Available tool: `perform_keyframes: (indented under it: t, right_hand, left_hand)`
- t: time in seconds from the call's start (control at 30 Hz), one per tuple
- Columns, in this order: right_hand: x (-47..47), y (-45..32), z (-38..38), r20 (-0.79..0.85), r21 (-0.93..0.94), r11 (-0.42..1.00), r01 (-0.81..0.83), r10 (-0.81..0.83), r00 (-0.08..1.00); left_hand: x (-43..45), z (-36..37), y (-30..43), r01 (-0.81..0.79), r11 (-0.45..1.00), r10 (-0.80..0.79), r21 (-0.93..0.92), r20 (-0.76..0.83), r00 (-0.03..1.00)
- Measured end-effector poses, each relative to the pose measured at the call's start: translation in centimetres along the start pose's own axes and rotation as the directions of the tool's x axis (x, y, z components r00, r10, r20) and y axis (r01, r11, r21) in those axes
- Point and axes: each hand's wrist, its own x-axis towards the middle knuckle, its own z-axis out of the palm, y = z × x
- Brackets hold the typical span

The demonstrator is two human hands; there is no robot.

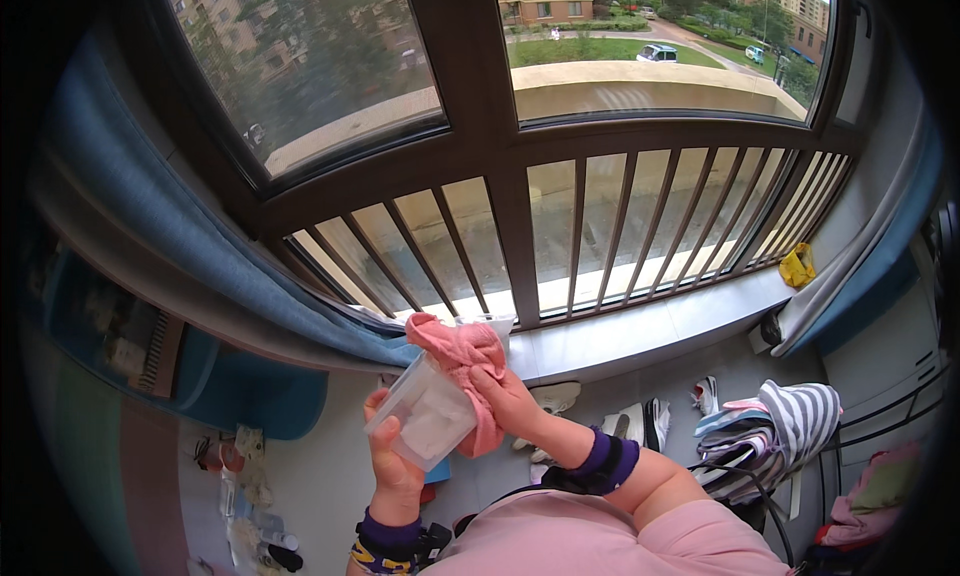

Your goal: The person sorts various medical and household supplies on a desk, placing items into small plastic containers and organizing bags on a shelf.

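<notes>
My left hand point(394, 456) grips a clear plastic container point(426, 418) by its lower left side, with the thumb on the near wall. The container is tilted and looks whitish inside; its contents cannot be made out. In my right hand point(506, 399) is a pink cloth point(469, 351), pressed against the container's right side and bunched over its far edge. Part of the cloth hangs down below my right fingers. Just behind the cloth, a whitish translucent item point(495, 323) stands at the windowsill.
A tiled windowsill point(637, 332) runs below the barred window. Blue curtains point(225, 253) hang at the left. Shoes point(555, 397) lie on the floor below the sill. Folded striped clothes point(802, 418) are piled at the right. A yellow bag point(796, 265) sits at the sill's right end.
</notes>
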Motion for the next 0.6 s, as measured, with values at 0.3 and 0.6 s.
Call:
perform_keyframes:
  t: [0.3, 0.6]
  right_hand:
    - [0.2, -0.7, -0.4, -0.002, -0.001, 0.997, -0.082, 0.082, 0.997]
    - [0.4, -1.0, -0.5, -0.038, 0.303, 0.928, -0.216, 0.238, 0.97]
  left_hand:
    - [-0.7, -1.0, 1.0, 0.13, 0.988, -0.113, -0.085, 0.178, 0.977]
    - [1.0, -2.8, -0.7, 0.043, 0.999, -0.043, 0.006, 0.195, 0.98]
